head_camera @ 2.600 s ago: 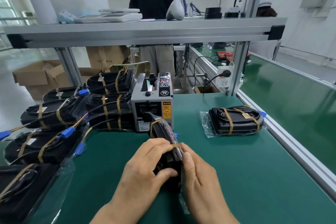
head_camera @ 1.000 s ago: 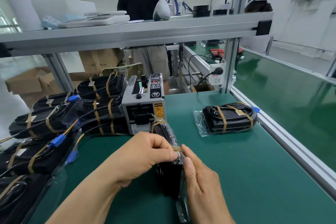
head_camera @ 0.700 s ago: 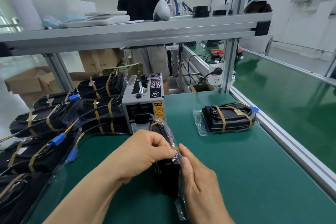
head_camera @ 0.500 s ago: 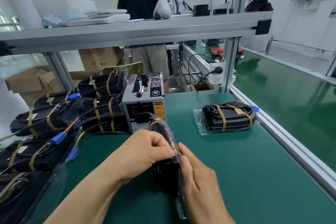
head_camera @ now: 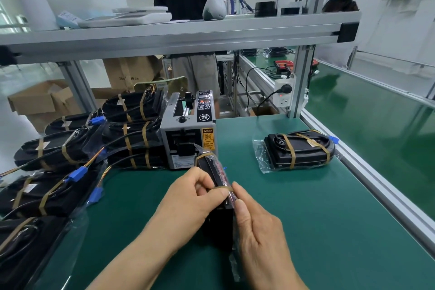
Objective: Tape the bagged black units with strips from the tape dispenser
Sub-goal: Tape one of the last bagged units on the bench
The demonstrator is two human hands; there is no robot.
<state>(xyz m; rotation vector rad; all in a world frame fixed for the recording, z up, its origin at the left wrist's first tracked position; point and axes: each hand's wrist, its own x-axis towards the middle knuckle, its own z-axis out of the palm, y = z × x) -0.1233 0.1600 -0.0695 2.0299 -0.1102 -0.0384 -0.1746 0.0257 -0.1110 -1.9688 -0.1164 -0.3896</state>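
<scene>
A bagged black unit (head_camera: 217, 216) stands on its edge on the green mat, right in front of the grey tape dispenser (head_camera: 189, 132). One brown tape strip crosses its far end and a second strip lies over its top edge between my hands. My left hand (head_camera: 188, 202) pinches that second strip against the unit's left side with curled fingers. My right hand (head_camera: 256, 226) lies along the unit's right side, its thumb pressing the bag at the top edge.
Several taped bagged units (head_camera: 131, 129) are stacked left of the dispenser and along the left edge. One taped unit (head_camera: 299, 150) lies flat at the right near the aluminium rail (head_camera: 367, 172). A shelf (head_camera: 179, 35) spans overhead. A person stands behind the bench.
My left hand's fingers have worked the second tape strip down over the unit's top edge. My right thumb has shifted slightly along the bag. The unit stays upright in place.
</scene>
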